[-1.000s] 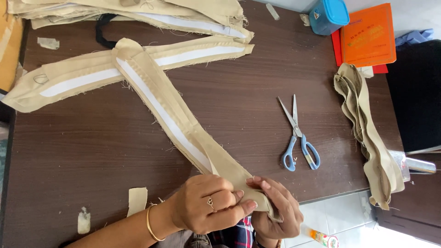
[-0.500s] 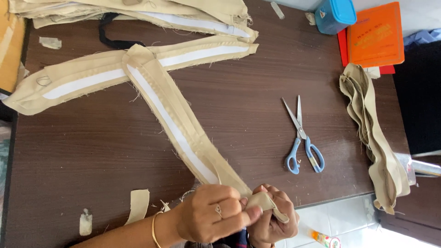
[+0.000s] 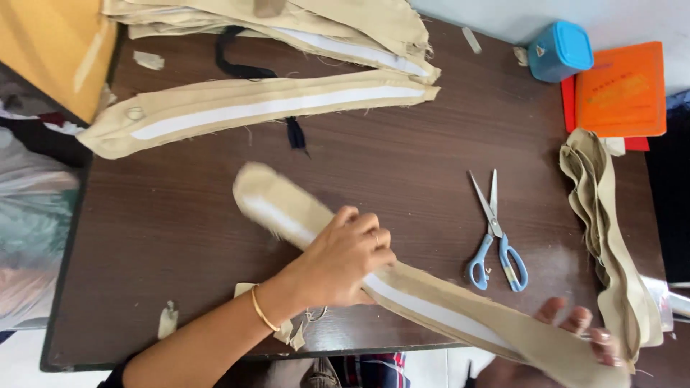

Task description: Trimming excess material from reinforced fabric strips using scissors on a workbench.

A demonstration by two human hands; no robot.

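Note:
A long beige fabric strip (image 3: 445,305) with a white band down its middle lies diagonally across the dark wooden table (image 3: 172,208). My left hand (image 3: 343,260), a gold bangle on its wrist, grips the strip near its middle. My right hand (image 3: 578,332) holds the strip's lower end from underneath at the table's front edge, fingers poking out past the cloth. The strip's far end (image 3: 262,194) is blurred with motion.
Blue-handled scissors (image 3: 494,233) lie open to the right of my left hand. More beige strips (image 3: 273,108) lie at the back, a folded stack of strips (image 3: 611,237) at the right. A blue box (image 3: 560,50) and an orange booklet (image 3: 622,90) sit back right. Fabric scraps (image 3: 167,320) dot the front edge.
The strip has been pulled toward me and to the right, off the other strips. My left hand slid up to its middle; my right hand carried the end out to the right.

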